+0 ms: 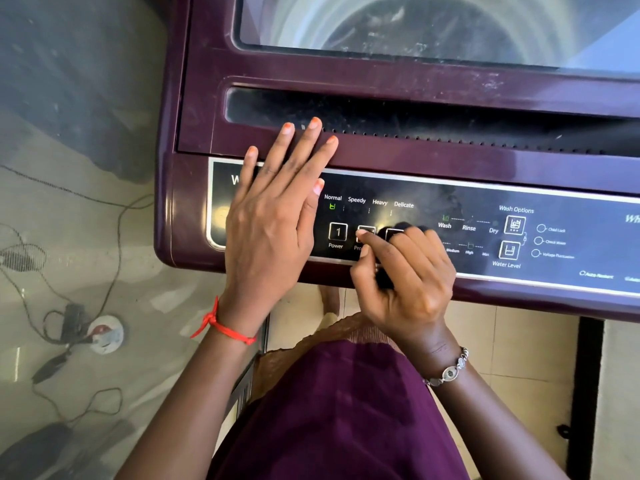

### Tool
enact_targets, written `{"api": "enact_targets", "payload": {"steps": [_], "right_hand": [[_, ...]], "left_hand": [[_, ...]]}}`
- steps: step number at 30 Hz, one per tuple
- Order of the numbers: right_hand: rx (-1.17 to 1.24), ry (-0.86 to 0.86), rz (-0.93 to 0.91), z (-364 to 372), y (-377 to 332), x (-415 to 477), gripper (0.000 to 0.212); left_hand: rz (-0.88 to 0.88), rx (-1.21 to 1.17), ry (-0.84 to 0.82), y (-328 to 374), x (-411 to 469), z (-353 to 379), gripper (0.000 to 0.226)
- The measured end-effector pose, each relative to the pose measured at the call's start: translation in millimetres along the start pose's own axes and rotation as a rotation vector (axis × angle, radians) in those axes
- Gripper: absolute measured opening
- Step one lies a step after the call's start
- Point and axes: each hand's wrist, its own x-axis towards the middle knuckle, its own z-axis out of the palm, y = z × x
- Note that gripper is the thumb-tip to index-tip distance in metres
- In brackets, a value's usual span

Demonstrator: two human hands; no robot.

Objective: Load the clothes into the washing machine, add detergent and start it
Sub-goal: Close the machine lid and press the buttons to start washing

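My right hand [405, 271] is curled round a dark thing [383, 279] that I cannot identify, and its thumb tip sits on the program button [367, 229], the one just right of the Power button [337, 232]. The next button [393, 233] to the right of that is half hidden behind my knuckles and the dark thing. My left hand [270, 216] lies flat with straight fingers just left of the Power button, palm on the control panel [450, 202] and fingertips reaching up onto the lid [381, 74]. Above the Power button a green mark glows under Normal [332, 206], so I judge the washing machine [197, 98] is switched on and I am choosing a cycle. Far above it, the lid is down and the drum [433, 26] shows dimly through the glass; I cannot make out clothes in it. The danger is the crowding: my thumb could slide left onto Power and switch everything off, the bundle in my fist could brush the hidden button unnoticed, or a press too many could move the cycle off Normal. Leaning on my left palm might also nudge Power.
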Motion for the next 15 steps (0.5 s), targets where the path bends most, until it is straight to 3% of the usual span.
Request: {"api": "enact_targets", "payload": {"steps": [4, 15], "right_hand": [[-0.002, -0.012, -0.003, -1, 0, 0, 0.022], [0.026, 0.008, 0.033, -11, 5, -5, 0.021]], "left_hand": [[0.013, 0.096, -0.077, -1, -3, -1, 0.046], [0.010, 0.109, -0.044, 2, -4, 1, 0.047]]}}
